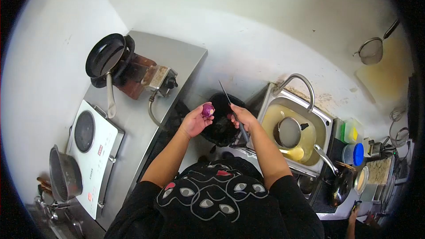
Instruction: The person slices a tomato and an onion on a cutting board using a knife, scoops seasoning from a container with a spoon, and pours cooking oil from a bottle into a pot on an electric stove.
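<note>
A purple onion (208, 110) rests in my left hand (197, 121), held by the fingers with the palm partly turned up. My right hand (242, 117) grips a knife (225, 92), its thin blade pointing up and to the left and its dark handle running down below the hand. Both hands are over a black bin (218, 129), one on each side of it. Something small and reddish shows near my right fingertips, too small to make out.
Left, a steel counter (177, 48) bears a frying pan (105, 55), a burner (158, 79) and a white electric cooktop (95, 159). Right, a sink (268, 102) holds a pot (290, 132). Another person's hand (354, 212) shows at the lower right.
</note>
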Demonstrator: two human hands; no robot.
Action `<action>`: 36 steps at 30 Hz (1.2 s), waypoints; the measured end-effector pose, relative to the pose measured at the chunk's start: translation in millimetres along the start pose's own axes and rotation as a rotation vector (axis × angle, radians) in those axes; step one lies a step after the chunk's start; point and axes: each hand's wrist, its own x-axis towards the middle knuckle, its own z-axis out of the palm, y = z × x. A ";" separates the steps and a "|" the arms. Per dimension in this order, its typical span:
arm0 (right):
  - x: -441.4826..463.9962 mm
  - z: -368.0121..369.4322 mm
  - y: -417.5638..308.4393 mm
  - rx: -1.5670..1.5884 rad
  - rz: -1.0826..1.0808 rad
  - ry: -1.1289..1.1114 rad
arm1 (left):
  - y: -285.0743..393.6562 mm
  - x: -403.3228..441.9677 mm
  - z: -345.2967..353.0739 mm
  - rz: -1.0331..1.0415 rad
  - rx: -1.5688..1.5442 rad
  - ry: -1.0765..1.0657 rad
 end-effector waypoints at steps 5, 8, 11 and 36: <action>-17.1 10.0 -3.0 -0.144 -0.148 -0.016 | -0.2 -6.8 4.8 0.032 0.077 0.068; -43.1 29.4 -7.7 -0.256 -0.254 -0.035 | -2.8 -5.2 4.4 0.044 0.087 0.059; -77.9 51.6 -16.0 -0.310 -0.322 -0.113 | -7.1 -1.5 7.7 0.063 0.096 0.028; -115.9 53.4 -21.7 -0.116 -0.353 -0.164 | 6.8 3.7 56.8 0.026 0.221 -0.075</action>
